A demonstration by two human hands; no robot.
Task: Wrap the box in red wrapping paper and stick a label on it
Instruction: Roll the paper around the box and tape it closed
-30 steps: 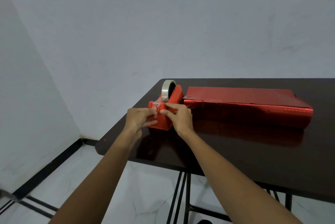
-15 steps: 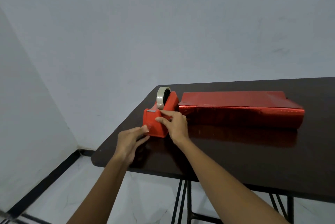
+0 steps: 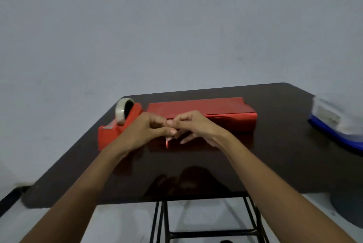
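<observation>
A long box wrapped in shiny red paper [image 3: 216, 109] lies across the far middle of the dark table [image 3: 196, 168]. Left of it stands a red tape dispenser [image 3: 117, 130] with a clear tape roll [image 3: 121, 111]. My left hand [image 3: 145, 130] and my right hand [image 3: 194, 126] meet in front of the box, fingertips together. Between them they pinch a small strip of clear tape [image 3: 167, 141], which hangs down from the fingers. The hands hide the box's near left part.
A blue-and-white stack of things [image 3: 334, 124] lies at the table's right edge. A grey round object [image 3: 347, 203] stands on the floor at the right. The wall runs close behind the table; black table legs [image 3: 165, 221] show below the near edge.
Both hands left the tape dispenser and moved right, in front of the box, carrying a strip of tape. The view swung to the right, bringing the table's right side into sight.
</observation>
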